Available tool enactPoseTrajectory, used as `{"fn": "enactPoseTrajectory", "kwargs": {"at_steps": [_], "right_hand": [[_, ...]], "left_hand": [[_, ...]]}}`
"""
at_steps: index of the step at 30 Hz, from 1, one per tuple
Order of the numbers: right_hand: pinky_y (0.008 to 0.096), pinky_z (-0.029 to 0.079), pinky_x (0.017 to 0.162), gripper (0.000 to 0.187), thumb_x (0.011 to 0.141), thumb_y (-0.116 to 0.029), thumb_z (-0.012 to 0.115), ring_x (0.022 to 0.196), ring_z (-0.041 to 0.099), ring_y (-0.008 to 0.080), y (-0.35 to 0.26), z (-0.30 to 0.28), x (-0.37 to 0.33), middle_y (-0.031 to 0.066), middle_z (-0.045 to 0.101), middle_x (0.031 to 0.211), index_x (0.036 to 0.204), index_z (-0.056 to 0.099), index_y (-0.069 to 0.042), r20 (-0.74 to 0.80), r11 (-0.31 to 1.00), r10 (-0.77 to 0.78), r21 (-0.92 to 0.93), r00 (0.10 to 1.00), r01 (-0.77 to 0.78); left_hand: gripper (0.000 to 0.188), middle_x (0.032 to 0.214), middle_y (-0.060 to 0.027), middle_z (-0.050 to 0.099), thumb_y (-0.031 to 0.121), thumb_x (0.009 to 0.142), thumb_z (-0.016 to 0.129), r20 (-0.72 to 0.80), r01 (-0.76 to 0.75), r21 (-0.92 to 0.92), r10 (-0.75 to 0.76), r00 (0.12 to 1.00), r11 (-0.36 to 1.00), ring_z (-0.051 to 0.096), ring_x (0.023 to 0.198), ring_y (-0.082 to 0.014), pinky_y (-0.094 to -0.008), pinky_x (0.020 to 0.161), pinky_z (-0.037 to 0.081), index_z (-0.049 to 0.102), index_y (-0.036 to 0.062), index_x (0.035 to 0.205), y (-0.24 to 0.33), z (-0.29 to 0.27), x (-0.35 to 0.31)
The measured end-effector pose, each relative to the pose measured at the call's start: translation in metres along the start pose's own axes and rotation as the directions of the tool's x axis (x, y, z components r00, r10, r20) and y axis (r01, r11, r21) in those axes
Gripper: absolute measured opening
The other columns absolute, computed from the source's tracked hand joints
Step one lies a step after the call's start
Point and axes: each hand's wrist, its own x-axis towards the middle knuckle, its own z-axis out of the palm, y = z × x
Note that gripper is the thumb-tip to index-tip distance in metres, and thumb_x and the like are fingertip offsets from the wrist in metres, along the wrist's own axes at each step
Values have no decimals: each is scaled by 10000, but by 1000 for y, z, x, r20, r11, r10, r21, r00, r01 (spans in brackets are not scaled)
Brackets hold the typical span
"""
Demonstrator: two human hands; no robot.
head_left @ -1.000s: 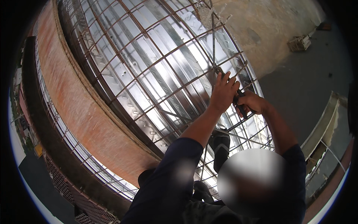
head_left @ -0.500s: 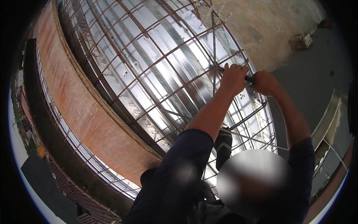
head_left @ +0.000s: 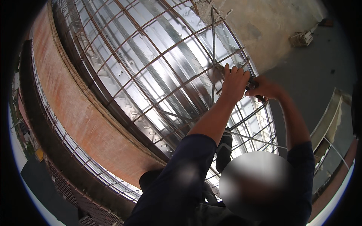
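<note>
My left hand is closed, its fingers wrapped over a dark bar-like tool at the right part of the steel rebar mesh. The tool's far end lies near a crossing of bars; its exact kind is hidden by my fingers. Just to the right, my right hand is curled round the tool's near end, with the fingers pointing toward my left hand. Under the mesh lies shiny ribbed metal decking.
A long reddish formwork board edges the mesh on the left. Loose diagonal rods cross the mesh near my hands. Beyond its right edge lie a grey floor, a small crate and a pale beam-like piece. My leg is among the bars.
My right hand has shifted slightly down, and its fingers have opened a little round the tool. My left hand stays at nearly the same spot on the mesh.
</note>
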Motion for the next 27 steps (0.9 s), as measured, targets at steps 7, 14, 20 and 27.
{"fn": "enactPoseTrajectory", "kwargs": {"at_steps": [7,14,20,27], "right_hand": [[403,444,838,611,675,-249,752,973,587,297,2,12,-1,143,591,979,1202,518,-46,-463,591,-400,-790,791,-164],[352,481,486,246,809,-247,641,529,610,204,-10,-35,20,93,605,624,806,610,-3,-69,879,70,-468,995,-94],[316,458,412,290,823,-283,643,459,589,174,-17,-47,16,82,608,603,776,604,1,320,977,210,-41,924,-208],[401,487,793,416,720,-246,694,971,606,260,-15,10,7,93,590,982,1058,551,-51,-449,454,-490,-863,747,-221]], "left_hand": [[245,900,-73,628,120,696,701,164,243,-92,-226,960,966,566,987,-268,-537,975,307,630,113,930,-3,-13,40],[366,1030,-89,584,201,711,721,-148,70,-70,-80,986,995,520,1072,-273,-566,1029,279,583,109,1038,-5,-7,14],[247,882,-63,541,159,740,659,-76,58,77,-52,996,995,551,958,-261,-581,990,314,548,116,956,7,5,11],[182,933,-70,601,88,779,608,162,198,-118,-178,971,973,571,972,-290,-608,1001,298,553,111,952,5,-17,42]]}}
